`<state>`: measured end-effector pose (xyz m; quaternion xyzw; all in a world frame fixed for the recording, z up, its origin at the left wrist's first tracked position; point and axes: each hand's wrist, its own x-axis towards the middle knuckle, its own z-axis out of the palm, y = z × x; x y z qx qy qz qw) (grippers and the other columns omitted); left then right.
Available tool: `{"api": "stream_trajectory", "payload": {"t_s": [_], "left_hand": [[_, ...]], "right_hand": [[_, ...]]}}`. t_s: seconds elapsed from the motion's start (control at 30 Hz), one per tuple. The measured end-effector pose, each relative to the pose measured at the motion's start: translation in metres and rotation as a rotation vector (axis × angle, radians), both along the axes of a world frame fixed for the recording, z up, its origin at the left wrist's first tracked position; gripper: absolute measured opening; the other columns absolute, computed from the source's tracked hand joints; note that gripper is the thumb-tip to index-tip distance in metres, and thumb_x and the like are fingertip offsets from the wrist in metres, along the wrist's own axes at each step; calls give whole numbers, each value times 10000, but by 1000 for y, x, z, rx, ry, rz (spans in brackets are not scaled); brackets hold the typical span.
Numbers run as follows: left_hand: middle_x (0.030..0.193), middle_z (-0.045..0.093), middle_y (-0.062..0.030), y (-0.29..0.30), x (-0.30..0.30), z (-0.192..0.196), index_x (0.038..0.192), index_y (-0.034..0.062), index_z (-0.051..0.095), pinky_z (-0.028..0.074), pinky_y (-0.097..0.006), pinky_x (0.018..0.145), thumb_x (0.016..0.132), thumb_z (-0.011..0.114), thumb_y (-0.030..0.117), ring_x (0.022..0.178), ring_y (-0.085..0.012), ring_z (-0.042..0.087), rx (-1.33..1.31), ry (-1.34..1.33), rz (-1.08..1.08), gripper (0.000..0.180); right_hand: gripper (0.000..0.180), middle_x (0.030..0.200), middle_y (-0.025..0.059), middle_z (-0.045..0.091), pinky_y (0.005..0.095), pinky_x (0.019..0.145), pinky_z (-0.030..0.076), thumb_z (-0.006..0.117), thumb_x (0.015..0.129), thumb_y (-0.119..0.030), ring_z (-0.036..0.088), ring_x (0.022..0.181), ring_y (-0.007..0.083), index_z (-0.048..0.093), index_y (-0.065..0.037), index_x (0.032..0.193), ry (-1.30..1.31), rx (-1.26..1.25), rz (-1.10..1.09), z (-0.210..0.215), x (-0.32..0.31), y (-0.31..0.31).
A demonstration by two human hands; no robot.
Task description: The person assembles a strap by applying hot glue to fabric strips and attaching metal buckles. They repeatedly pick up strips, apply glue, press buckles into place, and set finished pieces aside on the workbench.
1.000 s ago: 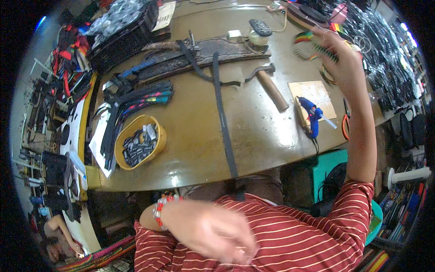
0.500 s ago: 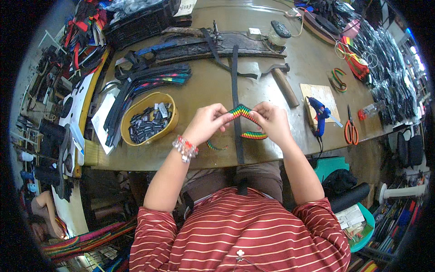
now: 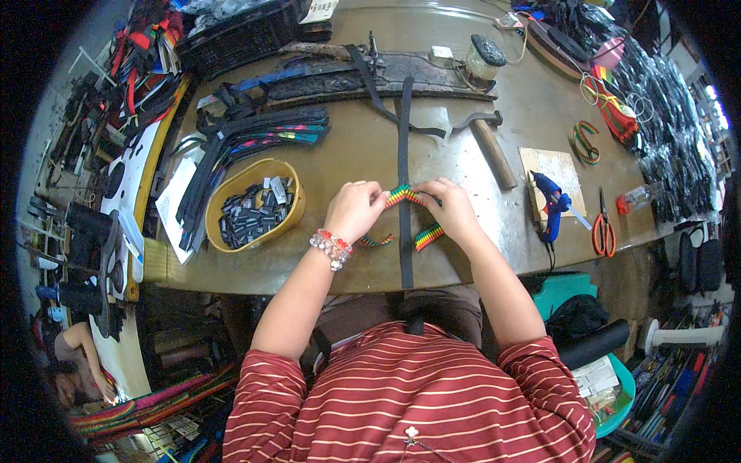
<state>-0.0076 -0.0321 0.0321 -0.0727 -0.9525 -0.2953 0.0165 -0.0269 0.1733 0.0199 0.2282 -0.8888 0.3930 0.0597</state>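
Note:
Between my two hands is a striped band (image 3: 400, 195) in green, yellow, red and black. My left hand (image 3: 356, 208) pinches one side of it, and my right hand (image 3: 447, 205) pinches the other. One end of the band (image 3: 427, 238) hangs below my right hand; a thinner striped end (image 3: 377, 241) shows below my left. Whether both ends belong to the same piece I cannot tell. Under the band a long black strap (image 3: 406, 158) runs across the table toward me.
Left stands a yellow tub (image 3: 220, 241) of small dark pieces beside a pile of black straps (image 3: 255, 139). Rightward lie a hammer (image 3: 492, 150), a blue glue gun (image 3: 553, 204) on a wooden board (image 3: 538, 160), orange-handled scissors (image 3: 604, 231) and a striped coil (image 3: 586, 143).
The band has flattened from a raised peak between my hands. Its end below my right hand has swung from sideways to slanting downward. The view has shifted slightly.

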Motion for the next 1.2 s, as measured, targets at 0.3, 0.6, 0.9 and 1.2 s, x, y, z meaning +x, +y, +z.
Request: {"api": "stream_trajectory", "payload": {"t_s": [0.3,0.6,0.9,1.2], "left_hand": [[1015,587,-31,22,2,4,941,103,591,444,-358,787,797,531,109,960,-216,531,-357,455,-261,156],[1122,612,-96,25,-18,39,992,72,639,481,-368,860,825,528,90,980,-270,583,-528,58,-471,202],[1091,625,-83,29,218,171,1133,62,613,459,-349,820,959,416,423,973,-229,547,2175,-257,-509,446],[1309,534,-91,123,221,198,1291,155,540,319,-361,1030,932,360,582,1341,-240,315,2367,153,-1139,587]], "right_hand": [[114,835,152,601,410,705,482,627,820,-126,603,793,348,662,-69,913,-65,278,-66,9,5,-12],[173,934,173,634,449,764,473,699,735,-124,606,883,354,610,-44,859,-19,524,-524,58,62,78],[457,1262,196,536,398,960,386,619,849,-300,544,1111,330,551,-17,1201,579,-760,409,162,199,12],[479,1334,210,484,351,1099,232,448,943,-451,439,1266,306,575,-115,1260,99,-2010,879,216,235,-66]]}}
